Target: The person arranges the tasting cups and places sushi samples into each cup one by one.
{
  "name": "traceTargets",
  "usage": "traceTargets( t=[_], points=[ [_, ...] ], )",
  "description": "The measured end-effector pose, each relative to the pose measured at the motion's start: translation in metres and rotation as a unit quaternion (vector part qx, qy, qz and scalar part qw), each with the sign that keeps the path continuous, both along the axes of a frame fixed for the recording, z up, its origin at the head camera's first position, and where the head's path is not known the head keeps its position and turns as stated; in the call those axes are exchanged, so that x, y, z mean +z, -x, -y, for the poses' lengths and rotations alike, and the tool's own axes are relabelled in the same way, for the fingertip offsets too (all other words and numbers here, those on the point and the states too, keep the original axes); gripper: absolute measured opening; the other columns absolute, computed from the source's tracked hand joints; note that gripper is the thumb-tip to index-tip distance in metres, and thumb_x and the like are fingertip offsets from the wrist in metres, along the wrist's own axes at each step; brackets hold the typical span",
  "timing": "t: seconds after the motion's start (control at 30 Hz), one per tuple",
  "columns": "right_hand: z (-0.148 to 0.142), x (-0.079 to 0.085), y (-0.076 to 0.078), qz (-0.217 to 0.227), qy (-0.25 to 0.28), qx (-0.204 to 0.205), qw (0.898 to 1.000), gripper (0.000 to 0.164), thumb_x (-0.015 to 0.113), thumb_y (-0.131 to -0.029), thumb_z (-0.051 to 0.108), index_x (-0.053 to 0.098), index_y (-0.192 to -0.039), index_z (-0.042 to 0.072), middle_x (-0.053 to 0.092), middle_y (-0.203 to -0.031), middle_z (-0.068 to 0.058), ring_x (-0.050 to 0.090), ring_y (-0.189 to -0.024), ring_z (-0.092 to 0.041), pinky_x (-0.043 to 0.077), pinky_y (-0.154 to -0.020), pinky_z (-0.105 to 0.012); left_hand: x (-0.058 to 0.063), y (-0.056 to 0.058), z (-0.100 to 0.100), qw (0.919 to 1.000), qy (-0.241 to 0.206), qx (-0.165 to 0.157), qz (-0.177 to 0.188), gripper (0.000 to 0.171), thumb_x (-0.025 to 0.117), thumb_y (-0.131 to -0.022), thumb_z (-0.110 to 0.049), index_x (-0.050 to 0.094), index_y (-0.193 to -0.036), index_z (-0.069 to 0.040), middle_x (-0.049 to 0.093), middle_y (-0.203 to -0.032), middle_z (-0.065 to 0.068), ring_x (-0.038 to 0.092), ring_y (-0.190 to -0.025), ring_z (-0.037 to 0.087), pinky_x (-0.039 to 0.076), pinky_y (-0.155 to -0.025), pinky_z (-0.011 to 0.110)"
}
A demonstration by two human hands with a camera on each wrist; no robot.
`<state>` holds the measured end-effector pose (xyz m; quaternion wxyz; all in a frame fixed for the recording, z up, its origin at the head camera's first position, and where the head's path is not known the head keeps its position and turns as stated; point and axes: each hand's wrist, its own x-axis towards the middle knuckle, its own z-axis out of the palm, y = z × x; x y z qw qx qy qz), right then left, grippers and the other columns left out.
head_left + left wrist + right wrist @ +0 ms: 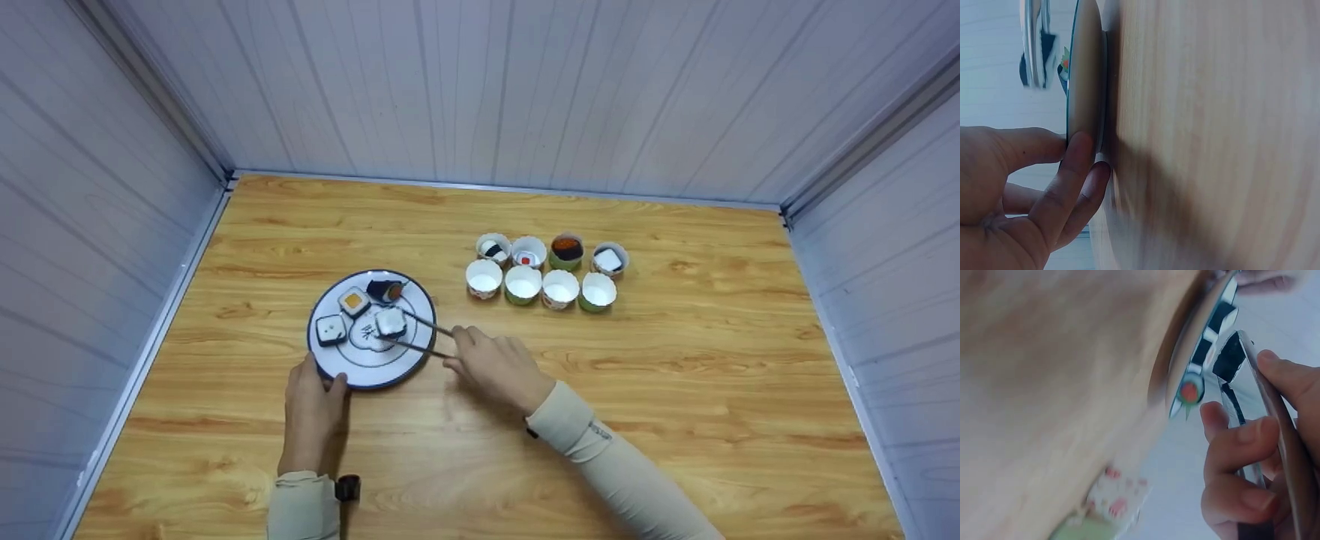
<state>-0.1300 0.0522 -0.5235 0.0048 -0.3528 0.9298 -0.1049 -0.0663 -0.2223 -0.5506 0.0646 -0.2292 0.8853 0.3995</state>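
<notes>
At the near left rim of a white plate (367,364) with a blue edge, my left hand (311,409) grips it, the thumb at the edge and fingers against the underside (1086,84). My right hand (495,367) holds metal tongs (1272,399). Between their tips is a white sushi piece (390,322) with a black wrap, raised above the plate in the right wrist view. Also on the plate are a sushi piece with a yellow centre (354,301), a dotted white piece (330,330) and a dark cone-shaped roll (385,291) with an orange filling.
Two rows of paper cups stand right of the plate. The back row holds a black-and-white piece (493,250), a small red item (526,259), an orange-topped piece (567,247) and a white piece (608,259). A front cup (523,283) shows bare white inside. Panel walls (480,97) enclose the table.
</notes>
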Motion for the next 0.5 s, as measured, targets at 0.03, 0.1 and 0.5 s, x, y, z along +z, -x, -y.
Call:
traceTargets(
  t=[0.03,0.1,0.5],
  points=[
    [-0.006,0.002,0.002,-0.007,0.0,-0.002,1.0,0.047,0.051,-0.104,0.044,0.055,-0.127,0.003,0.063,-0.095,-0.008,0.054,-0.053,-0.022,0.044,-0.041,-0.034,0.0,0.0,0.0,1.0,0.001,-0.001,-0.001,0.065,0.054,-0.102,-0.007,0.018,-0.151,0.016,0.031,-0.146,0.036,0.041,-0.126,0.043,0.039,-0.106,0.052],
    [-0.017,0.004,0.007,-0.021,0.002,-0.008,1.0,0.049,0.051,-0.104,0.043,0.055,-0.128,0.001,0.064,-0.096,-0.01,0.056,-0.055,-0.023,0.045,-0.042,-0.035,0.0,-0.001,0.001,1.0,0.003,-0.006,-0.007,0.065,0.054,-0.101,-0.006,0.018,-0.151,0.016,0.031,-0.145,0.037,0.042,-0.124,0.043,0.04,-0.105,0.052],
    [-0.074,0.011,0.036,-0.084,0.035,-0.064,0.994,0.043,0.059,-0.101,0.037,0.056,-0.117,-0.004,0.058,-0.082,-0.012,0.053,-0.053,-0.027,0.046,-0.041,-0.039,0.001,0.002,-0.001,0.9994,-0.011,0.01,0.031,0.067,0.053,-0.103,-0.008,0.015,-0.153,0.012,0.028,-0.149,0.034,0.045,-0.12,0.039,0.045,-0.099,0.047]
  ],
)
